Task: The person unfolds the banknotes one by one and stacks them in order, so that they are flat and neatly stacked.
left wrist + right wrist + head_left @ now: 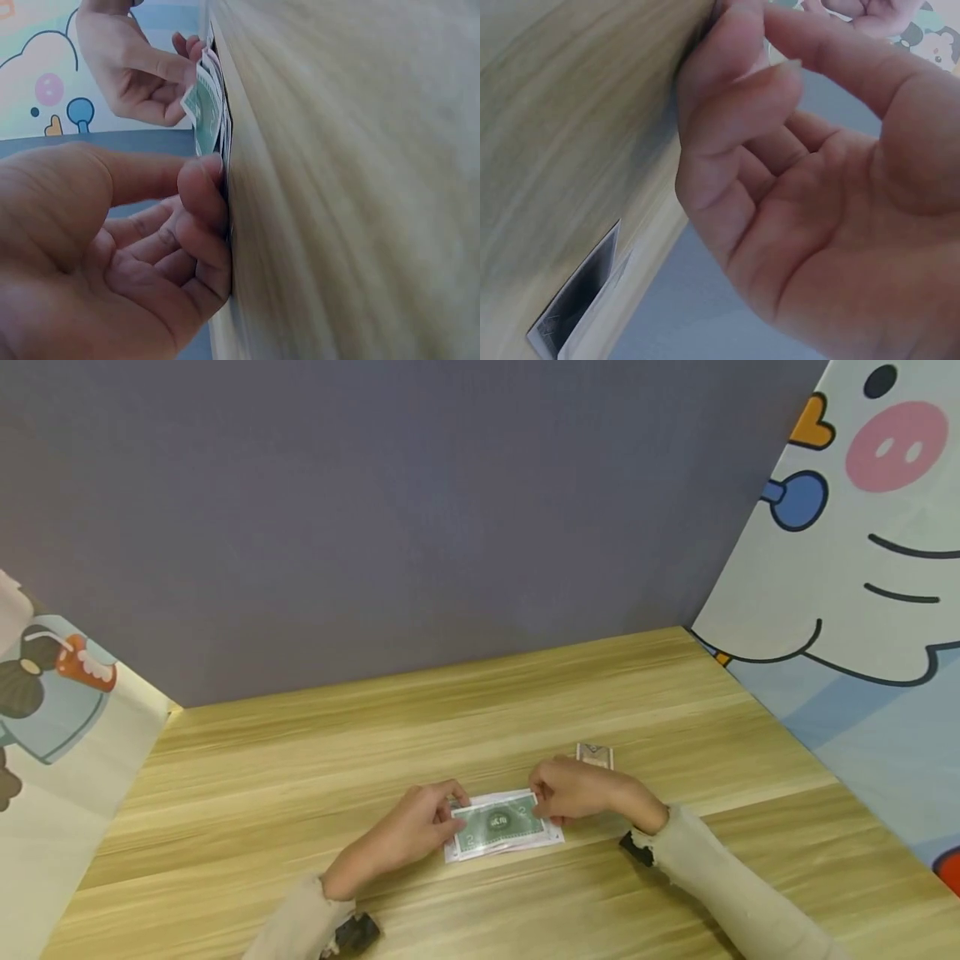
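Note:
A green paper banknote [498, 821] with a 2 in its corners lies on top of a small stack of paler notes [557, 835]. My left hand [416, 827] pinches its left end between thumb and fingers. At the other end, my right hand [573, 789] pinches the upper right corner. Seen from the left wrist, the green banknote [207, 112] bends up slightly from the stack near the right hand [135, 71]. The right wrist view hides the note behind the curled fingers [735, 120].
Just beyond my right hand lies a brownish note [595, 755], partly covered by that hand. The wooden table [315, 752] meets a grey panel [375, 527] at the back. Cartoon-printed walls [862, 568] stand on both sides.

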The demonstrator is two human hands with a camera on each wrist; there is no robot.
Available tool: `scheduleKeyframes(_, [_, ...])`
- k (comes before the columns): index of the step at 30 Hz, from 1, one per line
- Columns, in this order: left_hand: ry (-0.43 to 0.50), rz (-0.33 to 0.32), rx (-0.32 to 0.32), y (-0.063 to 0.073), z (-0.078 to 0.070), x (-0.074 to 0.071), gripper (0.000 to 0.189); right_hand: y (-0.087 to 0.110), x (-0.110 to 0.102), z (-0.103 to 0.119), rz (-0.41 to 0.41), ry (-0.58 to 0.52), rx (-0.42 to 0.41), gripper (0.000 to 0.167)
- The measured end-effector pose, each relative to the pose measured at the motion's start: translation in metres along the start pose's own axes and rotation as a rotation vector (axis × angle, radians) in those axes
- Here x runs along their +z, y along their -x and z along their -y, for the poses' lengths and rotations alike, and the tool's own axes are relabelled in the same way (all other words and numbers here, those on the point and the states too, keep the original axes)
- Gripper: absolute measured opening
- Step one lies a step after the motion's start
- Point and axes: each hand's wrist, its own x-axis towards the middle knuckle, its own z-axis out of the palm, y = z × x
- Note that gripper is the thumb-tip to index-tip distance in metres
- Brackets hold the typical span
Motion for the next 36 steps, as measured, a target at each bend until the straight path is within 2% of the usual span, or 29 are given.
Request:
scheduleKeyframes(5, [-0.032,-0.017,-0.015,0.000,-0.003,0.002,0.022,0.003,0.002,0.005,-0.040,0.070,0.028,0.025])
scheduleKeyframes(11, [-0.113,-0.040,-0.025,0.001,-0.007,0.005,0.029,0.006,0.005,0.015,-0.104,0.177,0.120,0.025])
scheduleKeyframes(14, [-0.115,-0.043,-0.018,0.003,-0.009,0.006,0.030,0.003,0.008,0.020,-0.127,0.186,0.077,0.025])
scheduleKeyframes(17, [-0.139,-0.052,0.010,0.004,-0.012,0.008,0.030,0.000,0.011,0.024,-0.151,0.197,-0.035,0.029])
scheduleKeyframes(21, [-0.275,-0.082,0.088,0.007,-0.016,0.012,0.034,-0.002,0.016,0.028,-0.172,0.254,-0.138,0.030])
scheduleKeyframes(24, [-0.390,-0.091,0.145,0.009,-0.019,0.014,0.042,-0.002,0.020,0.030,-0.159,0.282,-0.153,0.032])
scheduleKeyframes(26, [-0.429,-0.084,0.166,0.009,-0.020,0.015,0.047,-0.002,0.023,0.030,-0.149,0.306,-0.149,0.036])
scheduleKeyframes(30, [-0.444,-0.061,0.191,0.010,-0.020,0.015,0.049,-0.002,0.027,0.030,-0.139,0.364,-0.141,0.044])
scheduleKeyframes(36, [-0.440,-0.069,0.229,0.010,-0.018,0.014,0.043,-0.003,0.029,0.032,-0.145,0.434,-0.162,0.045])
